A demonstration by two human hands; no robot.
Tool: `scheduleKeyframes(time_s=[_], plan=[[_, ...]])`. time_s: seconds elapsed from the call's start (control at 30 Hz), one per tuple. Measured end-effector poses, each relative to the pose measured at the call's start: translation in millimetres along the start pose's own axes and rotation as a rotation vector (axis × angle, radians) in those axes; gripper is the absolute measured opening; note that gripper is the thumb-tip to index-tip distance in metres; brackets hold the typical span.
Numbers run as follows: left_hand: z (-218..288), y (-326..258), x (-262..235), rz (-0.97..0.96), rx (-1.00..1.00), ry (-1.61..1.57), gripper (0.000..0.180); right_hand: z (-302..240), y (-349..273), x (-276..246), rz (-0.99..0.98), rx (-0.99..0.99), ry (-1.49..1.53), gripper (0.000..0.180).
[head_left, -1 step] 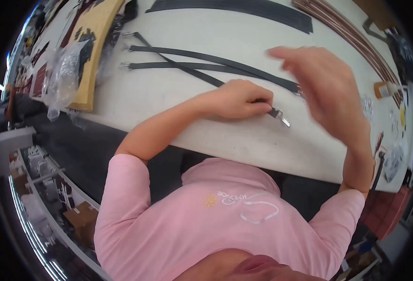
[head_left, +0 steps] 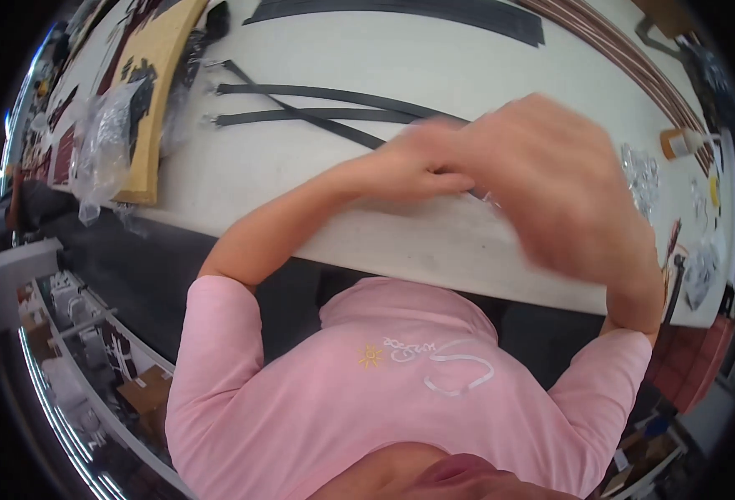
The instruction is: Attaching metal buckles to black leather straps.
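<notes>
A black strap (head_left: 326,127) runs from the left across the table into my left hand (head_left: 405,169). My left fingers are closed round it near its end. A small bit of that end shows past the fingers, with metal glinting there. My right hand (head_left: 542,183) is smeared by motion over this end and hides most of it; its fingers cannot be made out. Behind my hands lie other black straps (head_left: 317,92), crossed by the held one. Metal fittings (head_left: 215,89) sit at the straps' left ends.
Flat dark strips (head_left: 401,17) lie at the far side, long brown strips (head_left: 634,71) at the far right. At right stand an orange-brown bottle (head_left: 680,143) and clear bags (head_left: 640,175). A yellow board (head_left: 155,142) and crumpled clear plastic (head_left: 105,150) lie left.
My right hand has moved left and down to my left hand, now covering the strap's metal clip. My left hand keeps its hold; the view has shifted slightly.
</notes>
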State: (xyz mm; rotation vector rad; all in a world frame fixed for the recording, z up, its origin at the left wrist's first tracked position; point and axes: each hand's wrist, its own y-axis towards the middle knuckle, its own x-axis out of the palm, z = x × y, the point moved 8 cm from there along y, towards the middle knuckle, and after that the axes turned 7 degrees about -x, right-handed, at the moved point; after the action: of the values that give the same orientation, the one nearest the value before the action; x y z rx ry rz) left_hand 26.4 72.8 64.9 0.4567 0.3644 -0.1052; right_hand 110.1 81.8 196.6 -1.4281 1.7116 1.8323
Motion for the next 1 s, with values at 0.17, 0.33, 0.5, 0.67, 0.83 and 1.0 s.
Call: scheduleKeyframes(time_s=[0.17, 0.33, 0.5, 0.67, 0.83, 1.0], plan=[[-57.0, -27.1, 27.9, -0.219, -0.777, -0.37, 0.02, -89.0, -8.3, -9.3, 0.036, 0.069, -0.052, 0.022], [-52.5, -19.2, 30.8, -0.2, -0.807, -0.359, 0.022, -112.6, -9.6, -27.5, 0.104, 0.253, -0.281, 0.014], [-33.9, -13.4, 24.3, -0.266, -0.727, -0.29, 0.021, -20.5, -67.3, -35.1, 0.195, 0.587, 0.092, 0.026], [-5.1, -6.0, 5.3, -0.073, -0.456, -0.086, 0.018, 72.0, -141.8, 63.2, 0.288, 0.939, 0.691, 0.033], [-7.7, -6.0, 3.0, -0.025, -0.388, 0.191, 0.024, 69.0, -157.1, 97.5, 0.087, 1.059, 1.06, 0.033], [-5.6, -6.5, 1.3, 0.014, -0.233, 0.347, 0.026, 68.8, -160.5, 98.2, 0.117, 1.151, 1.168, 0.034]])
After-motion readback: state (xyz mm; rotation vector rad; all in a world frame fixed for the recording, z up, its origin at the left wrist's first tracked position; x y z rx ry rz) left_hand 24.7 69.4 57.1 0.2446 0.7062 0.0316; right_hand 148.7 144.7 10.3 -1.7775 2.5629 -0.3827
